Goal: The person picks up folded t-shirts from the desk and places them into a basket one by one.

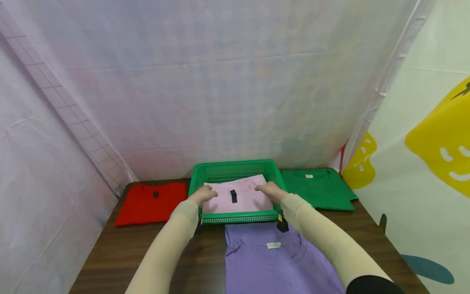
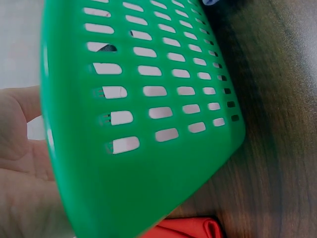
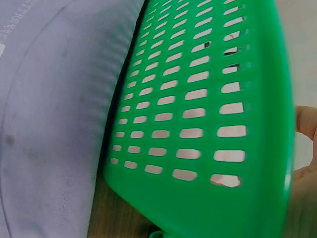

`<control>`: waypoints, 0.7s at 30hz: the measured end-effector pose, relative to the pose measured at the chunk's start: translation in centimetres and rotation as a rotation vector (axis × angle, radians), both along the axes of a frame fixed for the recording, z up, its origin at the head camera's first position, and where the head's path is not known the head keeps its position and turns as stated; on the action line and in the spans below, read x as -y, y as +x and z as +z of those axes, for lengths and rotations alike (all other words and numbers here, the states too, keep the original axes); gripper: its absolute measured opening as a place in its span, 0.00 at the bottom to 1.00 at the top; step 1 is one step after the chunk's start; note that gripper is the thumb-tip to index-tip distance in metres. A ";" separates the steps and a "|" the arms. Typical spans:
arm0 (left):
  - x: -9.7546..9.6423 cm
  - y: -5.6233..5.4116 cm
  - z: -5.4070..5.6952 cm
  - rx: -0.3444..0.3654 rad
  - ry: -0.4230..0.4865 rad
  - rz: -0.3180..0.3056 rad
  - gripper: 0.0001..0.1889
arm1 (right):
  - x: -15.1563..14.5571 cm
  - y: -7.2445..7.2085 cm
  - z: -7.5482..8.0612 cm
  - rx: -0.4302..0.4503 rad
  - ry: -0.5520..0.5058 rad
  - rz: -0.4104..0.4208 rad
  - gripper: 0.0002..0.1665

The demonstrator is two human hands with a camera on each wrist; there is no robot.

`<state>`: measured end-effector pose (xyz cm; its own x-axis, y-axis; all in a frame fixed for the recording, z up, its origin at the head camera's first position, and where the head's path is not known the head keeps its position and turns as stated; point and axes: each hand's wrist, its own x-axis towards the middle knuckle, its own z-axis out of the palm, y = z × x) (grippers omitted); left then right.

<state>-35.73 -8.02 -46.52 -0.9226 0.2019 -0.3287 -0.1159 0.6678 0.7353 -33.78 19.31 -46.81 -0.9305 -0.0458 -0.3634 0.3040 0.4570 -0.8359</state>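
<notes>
Left hand [image 1: 202, 195] and right hand [image 1: 272, 192] sit at either side of the folded pink T-shirt [image 1: 249, 201]; whether they pinch it, I cannot tell. Nearest on the desk [image 1: 200, 265], the purple T-shirt [image 1: 268, 265] lies just before the green basket [image 1: 238, 214]; the right sleeve [image 1: 327, 237] catching the rim could drag the basket onto it. Inside, the pink T-shirt's far edge slants, so uneven pressure might rumple the fold.

A small cloth-walled booth — whether in a home or a studio cannot be told — with pale printed curtains [image 1: 220, 94] hung behind and at both sides, yellow smiling shapes [image 1: 440, 132] on the right one, around a wood-grain tabletop [image 1: 114, 253] spread with shirts [image 1: 319, 191].
</notes>
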 end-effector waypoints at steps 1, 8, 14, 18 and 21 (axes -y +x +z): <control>0.0 0.0 0.0 0.005 -0.001 0.002 0.32 | 0.0 0.0 -0.1 0.000 0.000 -0.001 0.38; 0.3 0.1 0.3 0.031 0.037 0.011 0.32 | -0.3 0.0 -0.3 0.002 -0.026 0.011 0.43; 0.9 0.7 2.1 0.005 0.161 0.030 0.30 | -0.9 0.3 0.8 0.001 -0.116 0.017 0.38; 1.4 0.9 3.4 -0.019 0.222 0.026 0.29 | -1.5 1.1 2.1 -0.038 -0.189 0.028 0.34; 1.7 1.4 4.3 -0.051 0.261 0.026 0.27 | -2.2 2.3 3.2 -0.093 -0.254 0.021 0.34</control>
